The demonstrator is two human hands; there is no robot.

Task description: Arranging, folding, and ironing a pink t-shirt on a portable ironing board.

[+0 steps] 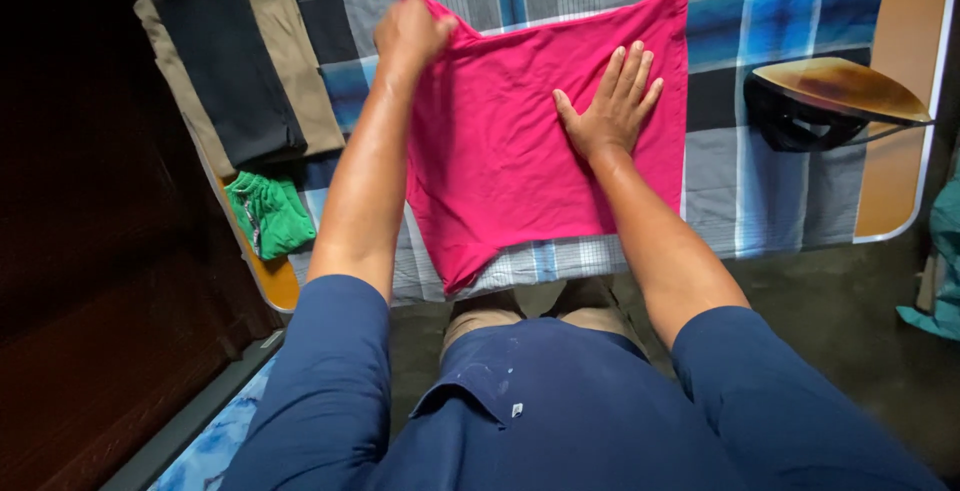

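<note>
A bright pink cloth [500, 171] lies spread on a checked blue, grey and white cover over an ironing table [900, 151]. My left hand [410, 36] is closed on the pink cloth's far left corner and lifts it a little. My right hand [612, 101] lies flat on the middle of the cloth, fingers spread, pressing it down. The cloth's near corner hangs over the table's front edge.
A folded stack of dark and khaki garments [235, 61] sits at the table's left end, with a crumpled green cloth [268, 213] below it. An iron [830, 101] rests tipped on its side at the right. Teal fabric [945, 251] lies on the floor at far right.
</note>
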